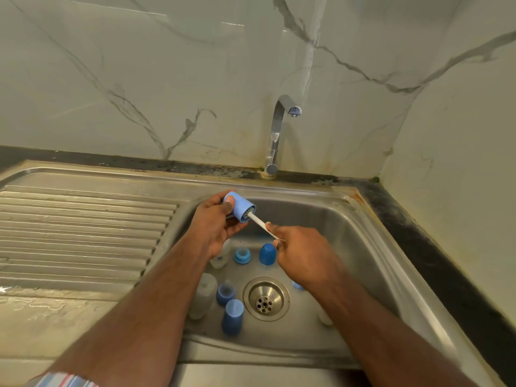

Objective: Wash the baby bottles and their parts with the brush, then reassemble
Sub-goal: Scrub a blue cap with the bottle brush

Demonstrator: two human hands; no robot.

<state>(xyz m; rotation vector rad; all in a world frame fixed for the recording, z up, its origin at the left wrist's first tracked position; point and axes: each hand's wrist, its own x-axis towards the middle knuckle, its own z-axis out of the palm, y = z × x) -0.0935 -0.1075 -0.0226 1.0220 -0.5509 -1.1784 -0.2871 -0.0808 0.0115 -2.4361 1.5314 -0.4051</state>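
Note:
My left hand [216, 224] grips a light blue bottle cap [241, 206] over the sink's back left corner, its open end facing right. My right hand [300, 254] pinches the white handle of a small brush [258, 220], whose bristle head sits inside the cap. Below, on the sink floor, lie two clear bottles [203, 294] [222, 254], a blue collar ring [242, 255], two more blue caps [267, 254] [232, 317] and a blue ring with a teat [225, 293]. Another blue part [297, 285] is mostly hidden under my right wrist.
The steel sink [363, 236] has a round drain [266, 298] in the middle. A chrome tap [279, 132] stands behind it with no water running. A ribbed, wet draining board [83, 233] lies to the left. Marble-look walls close the back and right.

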